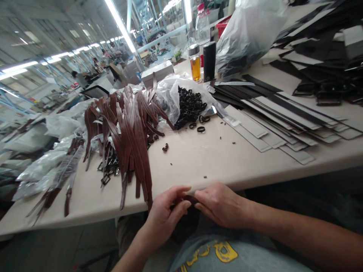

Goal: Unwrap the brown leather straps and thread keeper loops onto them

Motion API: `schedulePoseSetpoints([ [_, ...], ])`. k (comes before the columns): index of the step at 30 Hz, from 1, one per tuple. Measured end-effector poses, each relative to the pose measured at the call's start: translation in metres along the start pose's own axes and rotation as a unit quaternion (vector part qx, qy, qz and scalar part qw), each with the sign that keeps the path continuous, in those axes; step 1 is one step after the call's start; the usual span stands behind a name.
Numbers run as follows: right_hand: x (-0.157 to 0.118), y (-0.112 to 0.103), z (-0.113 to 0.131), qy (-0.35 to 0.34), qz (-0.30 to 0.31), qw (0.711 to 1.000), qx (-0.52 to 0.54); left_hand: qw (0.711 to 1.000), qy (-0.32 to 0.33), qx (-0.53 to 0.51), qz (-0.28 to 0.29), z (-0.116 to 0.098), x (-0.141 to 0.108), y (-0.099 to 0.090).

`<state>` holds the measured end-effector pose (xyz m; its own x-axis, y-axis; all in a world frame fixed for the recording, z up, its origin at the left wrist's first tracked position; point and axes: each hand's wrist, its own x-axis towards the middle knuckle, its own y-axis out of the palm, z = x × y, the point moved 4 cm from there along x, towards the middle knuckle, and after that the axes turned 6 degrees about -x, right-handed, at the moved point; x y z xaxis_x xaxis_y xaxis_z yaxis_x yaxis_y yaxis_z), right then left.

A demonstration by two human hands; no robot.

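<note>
At the front edge of the table, my left hand (pixel 167 209) and my right hand (pixel 219 204) are close together. Both are closed on a dark brown leather strap (pixel 191 199), with thumbs and fingers pinching it. Only a short piece shows between them; the rest is hidden by my fingers or lost in the dark below. A heap of brown leather straps (pixel 134 128) lies left of my hands, some ends hanging over the edge. Metal buckles (pixel 106 177) lie beneath that heap. Small brown loops (pixel 165 147) sit to its right.
A pile of black loops (pixel 190 105) spills from a plastic bag (pixel 170 94). Black and pale strips (pixel 283 121) are stacked on the right. Behind stand a glass bottle (pixel 194 64) with amber liquid, a black flask (pixel 209 60) and a large plastic bag (pixel 246 37).
</note>
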<state>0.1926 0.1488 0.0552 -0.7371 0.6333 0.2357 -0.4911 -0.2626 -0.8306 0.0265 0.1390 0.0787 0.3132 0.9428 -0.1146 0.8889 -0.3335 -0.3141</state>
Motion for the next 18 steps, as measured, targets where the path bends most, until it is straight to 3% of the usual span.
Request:
schedulePoseSetpoints([
  [2, -0.002, 0.002, 0.0, -0.007, 0.023, 1.0, 0.008, 0.985, 0.062, 0.141, 0.076, -0.015, 0.002, 0.0],
  [5, -0.005, 0.005, -0.003, -0.009, 0.041, 0.999, 0.005, 0.937, 0.118, 0.287, 0.157, -0.024, 0.005, 0.005],
  [12, -0.006, 0.003, -0.016, 0.015, -0.007, 0.998, -0.058, 0.869, 0.19, 0.434, 0.144, -0.01, 0.017, 0.012],
  [15, -0.006, 0.001, -0.022, 0.031, -0.038, 0.997, -0.062, 0.875, 0.207, 0.418, 0.125, -0.012, 0.028, 0.013],
  [18, -0.007, -0.001, -0.027, 0.044, -0.059, 0.996, -0.054, 0.918, 0.185, 0.318, 0.146, -0.012, 0.042, 0.006],
])
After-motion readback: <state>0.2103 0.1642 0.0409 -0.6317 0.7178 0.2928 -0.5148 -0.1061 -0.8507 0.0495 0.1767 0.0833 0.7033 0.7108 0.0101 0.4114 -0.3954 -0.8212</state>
